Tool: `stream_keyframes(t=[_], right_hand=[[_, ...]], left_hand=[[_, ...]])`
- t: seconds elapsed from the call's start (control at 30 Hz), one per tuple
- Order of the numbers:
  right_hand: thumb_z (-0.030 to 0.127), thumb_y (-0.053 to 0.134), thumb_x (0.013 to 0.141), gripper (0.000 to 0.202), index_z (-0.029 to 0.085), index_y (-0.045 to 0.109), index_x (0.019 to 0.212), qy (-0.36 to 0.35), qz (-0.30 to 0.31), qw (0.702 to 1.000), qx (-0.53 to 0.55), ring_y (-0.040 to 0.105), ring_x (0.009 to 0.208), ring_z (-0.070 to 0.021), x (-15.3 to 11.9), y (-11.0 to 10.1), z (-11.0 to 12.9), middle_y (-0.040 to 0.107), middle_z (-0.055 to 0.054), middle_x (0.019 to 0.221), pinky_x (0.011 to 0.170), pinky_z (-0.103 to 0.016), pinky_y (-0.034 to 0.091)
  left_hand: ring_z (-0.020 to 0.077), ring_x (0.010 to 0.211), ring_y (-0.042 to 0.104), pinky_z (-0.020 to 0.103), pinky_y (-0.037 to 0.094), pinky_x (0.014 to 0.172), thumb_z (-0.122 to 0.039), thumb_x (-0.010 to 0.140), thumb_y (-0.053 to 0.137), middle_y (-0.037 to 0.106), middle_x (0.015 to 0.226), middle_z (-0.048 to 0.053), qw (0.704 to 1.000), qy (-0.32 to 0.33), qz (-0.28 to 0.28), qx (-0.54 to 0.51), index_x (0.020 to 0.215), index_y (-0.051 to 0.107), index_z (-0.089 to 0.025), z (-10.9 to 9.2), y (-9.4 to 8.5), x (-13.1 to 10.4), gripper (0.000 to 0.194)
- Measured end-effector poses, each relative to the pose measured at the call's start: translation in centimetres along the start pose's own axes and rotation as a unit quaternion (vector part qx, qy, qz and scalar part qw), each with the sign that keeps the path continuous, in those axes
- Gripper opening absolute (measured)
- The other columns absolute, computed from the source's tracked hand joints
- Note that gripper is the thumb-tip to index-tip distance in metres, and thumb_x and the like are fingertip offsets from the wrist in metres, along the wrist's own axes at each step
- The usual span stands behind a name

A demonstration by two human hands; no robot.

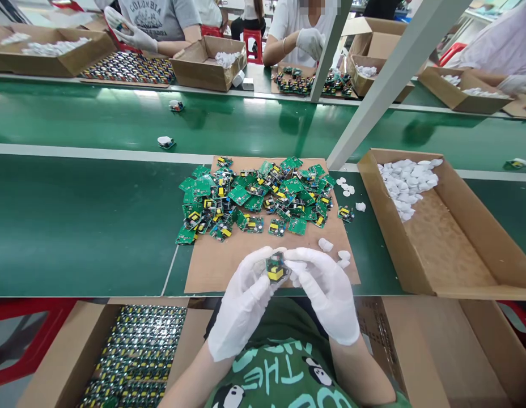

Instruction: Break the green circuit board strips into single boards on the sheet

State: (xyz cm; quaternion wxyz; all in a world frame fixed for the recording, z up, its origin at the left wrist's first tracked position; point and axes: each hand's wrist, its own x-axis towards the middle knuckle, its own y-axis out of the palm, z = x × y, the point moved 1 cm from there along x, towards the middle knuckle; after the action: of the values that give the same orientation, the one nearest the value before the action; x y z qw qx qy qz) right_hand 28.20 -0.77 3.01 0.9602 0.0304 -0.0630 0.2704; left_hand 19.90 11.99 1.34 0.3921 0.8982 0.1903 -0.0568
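Observation:
Above the front of the cardboard sheet (263, 258), a small circuit board (276, 268) with a yellow-wrapped part is held up between my gloved hands. My left hand (248, 300) grips it from the left, thumb and fingers closed. On the other side, my right hand (325, 292) has its fingertips pinched at the board's right edge; whether a white piece is also between them I cannot tell. Just beyond lies a heap of green circuit boards (250, 192). Loose white pieces (326, 245) rest on the sheet to the right.
At right stands a cardboard box (458, 249) holding white pieces (405, 181). A slanted white post (386, 90) rises behind the heap. Across the green conveyor (246, 124), which carries a few boards, gloved co-workers sit with boxes. Below left, an open carton (59, 351) holds rows of boards.

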Motion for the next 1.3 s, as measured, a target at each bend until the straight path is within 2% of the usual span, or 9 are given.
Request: stream_keyframes(t=[0.07, 0.13, 0.3, 0.47, 0.7, 0.9, 1.07, 1.2, 1.3], right_hand=[[0.019, 0.059, 0.094, 0.018, 0.028, 0.065, 0.108, -0.039, 0.023, 0.999, -0.029, 0.065, 0.106, -0.0206, 0.1, 0.3, 0.1, 0.065, -0.007, 0.118, 0.086, -0.034, 0.058], [0.016, 0.059, 0.093, 0.018, 0.027, 0.065, 0.105, -0.066, 0.039, 0.996, -0.052, 0.063, 0.106, -0.0198, 0.2, 0.5, 0.2, 0.061, -0.007, 0.116, 0.085, -0.033, 0.058], [0.016, 0.060, 0.092, 0.020, 0.026, 0.063, 0.110, -0.033, 0.052, 0.996, -0.057, 0.066, 0.095, -0.0177, 0.3, -0.1, 0.2, 0.064, -0.006, 0.109, 0.079, -0.030, 0.058], [0.013, 0.061, 0.091, 0.019, 0.026, 0.066, 0.103, -0.070, 0.045, 0.990, -0.113, 0.065, 0.104, -0.0186, 0.5, -0.7, 0.6, 0.068, -0.004, 0.107, 0.088, -0.030, 0.055], [0.014, 0.059, 0.091, 0.016, 0.026, 0.068, 0.098, -0.083, 0.030, 0.991, -0.100, 0.067, 0.100, -0.0202, 0.4, -0.5, 0.5, 0.066, -0.007, 0.112, 0.083, -0.034, 0.059], [0.021, 0.065, 0.089, 0.020, 0.022, 0.064, 0.108, 0.020, -0.011, 0.997, -0.074, 0.070, 0.085, -0.0181, 0.3, 0.0, 0.3, 0.070, -0.007, 0.103, 0.078, -0.032, 0.061], [0.020, 0.065, 0.089, 0.011, 0.022, 0.065, 0.099, 0.025, -0.030, 0.999, -0.025, 0.070, 0.091, -0.0183, 0.3, 0.5, 0.4, 0.072, -0.006, 0.100, 0.079, -0.030, 0.060], [0.019, 0.065, 0.090, 0.013, 0.025, 0.066, 0.102, -0.011, -0.043, 0.998, -0.043, 0.069, 0.095, -0.0193, 0.3, 0.9, 0.2, 0.072, -0.004, 0.098, 0.085, -0.034, 0.058], [0.018, 0.065, 0.089, 0.025, 0.029, 0.062, 0.112, -0.075, -0.007, 0.996, -0.048, 0.064, 0.110, -0.0229, 0.4, 1.2, -0.5, 0.072, -0.004, 0.098, 0.097, -0.043, 0.052]], left_hand=[[0.0269, 0.129, 0.052, 0.043, 0.043, 0.110, -0.027, 0.088, 0.066, 0.061, 0.134, 0.004, 0.999, 0.019, -0.009, 0.036, 0.120, 0.065, -0.032, 0.0, -0.3, -0.2, 0.032], [0.0273, 0.133, 0.048, 0.042, 0.040, 0.112, -0.025, 0.087, 0.068, 0.058, 0.138, 0.005, 0.995, 0.045, -0.018, 0.087, 0.117, 0.067, -0.029, 0.0, -0.6, -0.3, 0.030], [0.0261, 0.136, 0.046, 0.037, 0.040, 0.113, -0.021, 0.085, 0.069, 0.055, 0.142, 0.006, 0.984, 0.079, -0.007, 0.161, 0.122, 0.066, -0.029, -0.3, -0.9, -0.4, 0.038], [0.0242, 0.129, 0.054, 0.034, 0.045, 0.109, -0.020, 0.084, 0.071, 0.059, 0.139, 0.002, 0.984, 0.069, 0.007, 0.167, 0.126, 0.064, -0.036, -0.7, -0.7, -0.3, 0.045], [0.0277, 0.133, 0.050, 0.037, 0.044, 0.111, -0.021, 0.082, 0.073, 0.058, 0.139, 0.005, 0.971, 0.040, -0.013, 0.234, 0.126, 0.066, -0.030, -0.8, -1.0, -0.1, 0.045], [0.0270, 0.129, 0.054, 0.036, 0.049, 0.106, -0.016, 0.080, 0.072, 0.061, 0.135, 0.005, 0.966, 0.059, -0.034, 0.248, 0.120, 0.069, -0.030, -0.6, -0.6, -0.2, 0.042], [0.0268, 0.129, 0.054, 0.037, 0.049, 0.106, -0.015, 0.081, 0.072, 0.061, 0.136, 0.004, 0.961, 0.096, -0.052, 0.253, 0.116, 0.070, -0.031, 0.1, -0.7, -0.6, 0.039], [0.0263, 0.128, 0.055, 0.038, 0.050, 0.105, -0.014, 0.079, 0.074, 0.062, 0.134, 0.003, 0.961, 0.131, -0.070, 0.232, 0.111, 0.071, -0.032, 0.4, -0.5, -0.6, 0.037], [0.0248, 0.123, 0.059, 0.036, 0.051, 0.103, -0.013, 0.078, 0.076, 0.064, 0.131, 0.002, 0.963, 0.150, -0.083, 0.208, 0.110, 0.071, -0.034, 0.4, -0.3, -0.7, 0.038]])
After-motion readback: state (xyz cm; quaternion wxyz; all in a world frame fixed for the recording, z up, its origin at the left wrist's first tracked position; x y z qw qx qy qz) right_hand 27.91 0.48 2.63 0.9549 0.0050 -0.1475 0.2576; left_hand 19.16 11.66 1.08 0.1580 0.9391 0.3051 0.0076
